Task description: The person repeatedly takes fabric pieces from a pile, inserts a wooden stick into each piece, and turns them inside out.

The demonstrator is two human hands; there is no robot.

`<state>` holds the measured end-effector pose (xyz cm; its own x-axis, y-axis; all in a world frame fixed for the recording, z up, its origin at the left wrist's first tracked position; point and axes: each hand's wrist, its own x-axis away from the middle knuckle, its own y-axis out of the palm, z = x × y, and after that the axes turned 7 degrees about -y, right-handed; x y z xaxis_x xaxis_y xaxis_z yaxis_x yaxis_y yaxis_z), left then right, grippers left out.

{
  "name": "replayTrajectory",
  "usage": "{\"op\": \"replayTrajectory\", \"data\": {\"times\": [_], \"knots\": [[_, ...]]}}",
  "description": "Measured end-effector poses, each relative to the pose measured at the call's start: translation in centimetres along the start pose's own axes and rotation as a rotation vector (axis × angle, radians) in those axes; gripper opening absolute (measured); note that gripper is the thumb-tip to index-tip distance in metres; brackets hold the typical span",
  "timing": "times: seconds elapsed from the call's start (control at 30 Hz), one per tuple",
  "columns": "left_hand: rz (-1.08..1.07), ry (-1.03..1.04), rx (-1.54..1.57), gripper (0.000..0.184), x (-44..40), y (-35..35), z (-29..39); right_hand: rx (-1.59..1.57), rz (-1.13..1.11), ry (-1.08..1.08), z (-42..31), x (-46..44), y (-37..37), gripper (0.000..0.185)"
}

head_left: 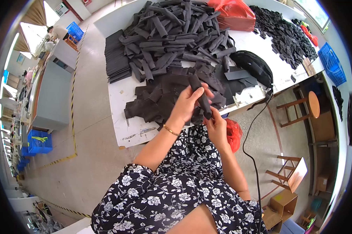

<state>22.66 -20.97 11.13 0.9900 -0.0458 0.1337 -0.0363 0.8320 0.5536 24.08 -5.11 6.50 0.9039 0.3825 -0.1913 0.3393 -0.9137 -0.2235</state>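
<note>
My left hand [189,102] is wrapped around a rolled black fabric piece [198,90], thumb on top. At the roll's lower end my right hand [217,126] pinches its tip, fingers pressed together. Beneath both hands a loose pile of flat black fabric pieces [160,95] spreads over the near part of the white table [119,97]. Farther back lies a large heap of rolled black fabric pieces [172,27], and at its left a neat stack of flat dark strips [115,56].
A red plastic bag [234,15] and many small black pieces [287,35] lie on the table's far right. A black bag-like item [254,66] sits near the edge, its cable [248,152] hanging down. Wooden stools [289,171] stand right. A person [58,32] works far left.
</note>
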Motion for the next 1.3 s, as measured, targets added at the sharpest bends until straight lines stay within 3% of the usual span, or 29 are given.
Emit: {"op": "replayTrajectory", "data": {"times": [0.07, 0.1, 0.13, 0.2, 0.27, 0.43, 0.53, 0.67, 0.73, 0.8, 0.9, 1.0, 1.07, 1.1, 1.2, 1.27, 1.3], "knots": [[-0.030, 0.017, 0.161, 0.026, 0.2, 0.9, -2.4, 0.037, 0.097, -0.017, -1.5, -0.8, 1.0, 0.039], [0.032, 0.046, 0.102, 0.026, 0.7, 1.9, -3.3, 0.048, 0.210, -0.296, -2.7, -1.7, 1.4, 0.046], [0.029, 0.137, 0.103, 0.024, 0.7, 2.3, -4.0, -0.100, 0.184, -0.263, -2.4, -1.7, 1.6, 0.045], [0.015, 0.108, 0.214, 0.023, 0.8, 1.7, -3.7, -0.392, 0.125, -0.195, -1.7, -2.0, 2.0, 0.045], [-0.010, 0.110, 0.205, 0.023, 0.9, 1.1, -2.8, -0.316, 0.032, 0.049, -2.3, -0.3, 1.6, 0.039], [-0.017, 0.063, 0.227, 0.022, 1.3, 1.2, -2.8, 0.202, 0.256, -0.316, -0.3, 2.0, 3.3, 0.038], [0.000, 0.092, 0.232, 0.022, 1.4, 1.3, -2.9, 0.192, 0.237, -0.207, -1.0, 2.5, 3.1, 0.027], [0.164, 0.098, 0.143, 0.021, 0.7, 0.7, -2.1, 0.139, -0.072, -0.037, -0.1, 4.1, 3.0, 0.013], [0.251, 0.111, 0.078, 0.021, 1.0, 0.0, -0.4, 0.038, -0.143, 0.061, -1.7, 5.1, 3.2, 0.014], [0.358, 0.213, 0.225, 0.021, -0.3, -1.9, 1.4, -0.084, -0.311, 0.246, -1.9, 7.3, 2.5, 0.021], [0.285, 0.211, 0.239, 0.025, -0.2, -1.0, 1.5, -0.150, -0.410, 0.447, -4.1, 8.6, -0.4, 0.025], [0.298, 0.198, 0.198, 0.037, -0.5, -0.8, -0.1, 0.052, -0.329, 0.317, -3.7, 9.6, -2.0, 0.026], [0.372, 0.260, 0.207, 0.047, -1.1, -0.2, -0.7, 0.019, -0.291, 0.366, -3.4, 8.6, -2.7, 0.026], [0.404, 0.228, 0.396, 0.057, -1.1, 0.7, -0.6, 0.004, -0.273, 0.381, -3.4, 7.8, -3.0, 0.026], [0.115, 0.006, 0.348, 0.061, 0.9, 0.3, -2.5, -0.049, -0.251, 0.355, -3.6, 6.5, -3.1, 0.026], [0.066, -0.028, 0.084, 0.045, 2.9, 1.8, -3.1, -0.036, -0.277, 0.357, -3.2, 6.6, -2.3, 0.023], [0.139, -0.041, 0.195, 0.038, 2.7, 1.0, -2.2, -0.007, -0.304, 0.345, -3.3, 7.0, -1.5, 0.022]]}}
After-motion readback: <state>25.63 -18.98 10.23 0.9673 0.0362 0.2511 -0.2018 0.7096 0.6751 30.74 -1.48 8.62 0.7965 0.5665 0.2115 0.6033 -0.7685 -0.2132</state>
